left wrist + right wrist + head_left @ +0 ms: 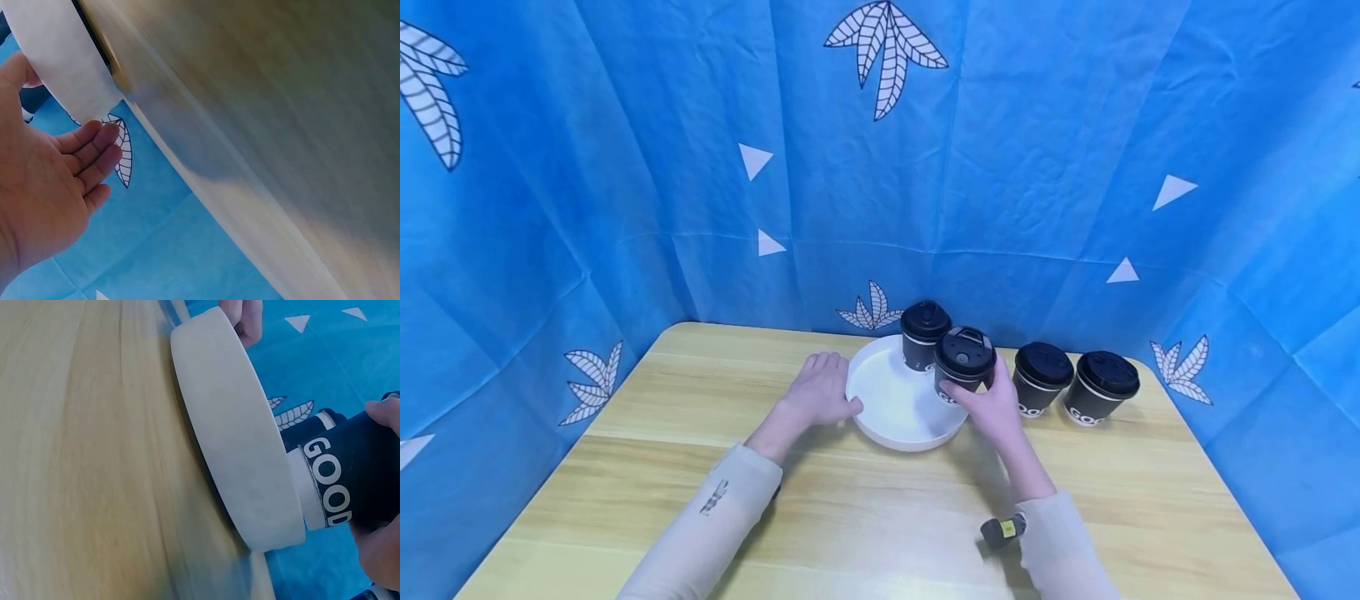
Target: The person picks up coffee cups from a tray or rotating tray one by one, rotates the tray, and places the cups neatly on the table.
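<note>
My right hand (992,404) grips a lidded black coffee cup (369,469) round its side, over the right part of a round white tray (887,408). White "GOOD" lettering runs round the cup's lower part. In the right wrist view its white base overlaps the tray's rim. A second lidded cup (919,354) stands upright at the back of the tray. My left hand (822,390) holds the tray's left edge. In the left wrist view its fingers (94,156) bend at the tray's outer wall (62,50), which partly hides the thumb.
Two more lidded black cups, one nearer (1041,379) and one farther right (1101,387), stand right of the tray on the wooden table (865,525). A blue patterned cloth (1030,167) hangs behind and beside the table. A small dark device (1002,530) sits at the right cuff.
</note>
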A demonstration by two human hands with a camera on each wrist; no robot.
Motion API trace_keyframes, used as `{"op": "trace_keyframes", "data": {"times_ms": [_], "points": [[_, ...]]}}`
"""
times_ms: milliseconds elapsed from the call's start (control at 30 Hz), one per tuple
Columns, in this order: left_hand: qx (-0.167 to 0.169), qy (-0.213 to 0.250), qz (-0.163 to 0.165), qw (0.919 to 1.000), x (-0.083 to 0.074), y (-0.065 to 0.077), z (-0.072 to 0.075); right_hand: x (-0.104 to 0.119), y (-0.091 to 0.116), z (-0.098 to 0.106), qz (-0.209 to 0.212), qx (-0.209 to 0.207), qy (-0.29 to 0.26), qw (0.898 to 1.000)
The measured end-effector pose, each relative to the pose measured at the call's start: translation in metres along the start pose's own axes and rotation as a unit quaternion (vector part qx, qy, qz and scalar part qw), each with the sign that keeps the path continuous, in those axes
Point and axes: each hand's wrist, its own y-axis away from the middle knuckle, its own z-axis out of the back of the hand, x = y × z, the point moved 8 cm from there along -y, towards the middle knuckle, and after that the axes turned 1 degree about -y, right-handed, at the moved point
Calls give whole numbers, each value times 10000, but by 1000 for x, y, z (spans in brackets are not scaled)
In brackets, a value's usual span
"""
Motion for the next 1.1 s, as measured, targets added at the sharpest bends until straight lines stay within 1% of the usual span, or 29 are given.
{"op": "trace_keyframes", "data": {"times_ms": [367,600,833,1100], "points": [[23,-28,27,10000,1,1,-2,10,7,12,120,-80,23,9999],[82,-15,42,10000,0,1,0,12,12,22,74,-158,160,9997],[36,-41,58,10000,1,-2,1,14,17,34,20,-190,300,9994],[54,-21,108,9999,2,0,-1,14,28,44,-47,-118,441,9989]]}}
